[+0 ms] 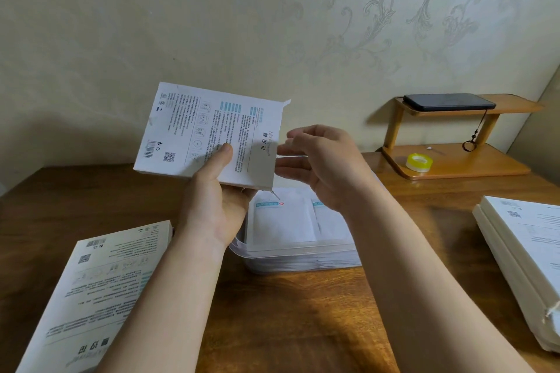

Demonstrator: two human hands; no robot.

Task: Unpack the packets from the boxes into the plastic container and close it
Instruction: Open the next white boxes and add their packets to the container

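Gripping a white printed box (pixel 209 133) from below, the left hand (pixel 218 200) has its thumb pressed flat on the box's printed face and its other fingers hidden beneath, so the box is raised off the desk (pixel 303 312) and tilted, with its torn, open end pointing right. Just beside that open end the right hand (pixel 324 166) has its fingers (pixel 291 166) loosely spread and slightly curved; a thin white edge shows between them and the box mouth, but whether they grip it cannot be told. Directly below both hands, near the middle of the desk, sits the clear plastic container (pixel 303 254) without a lid on it, and white packets (pixel 285 221) with pale blue labels lie flat inside, filling it nearly to the rim. To the near left a second box (pixel 91 297) of the same print lies flat on the desk, partly covered by the left forearm. At the right edge a stack of boxes (pixel 530 251) rests on the desk, well apart from the container. Farther back on the right stands a small two-level wooden shelf (pixel 472 166): a yellow tape roll (pixel 419 162) lies on its lower board and a dark phone (pixel 448 101) lies on the upper one, a cord with a ring hanging from it. Behind everything is a pale wall (pixel 272 24) with a scroll pattern.
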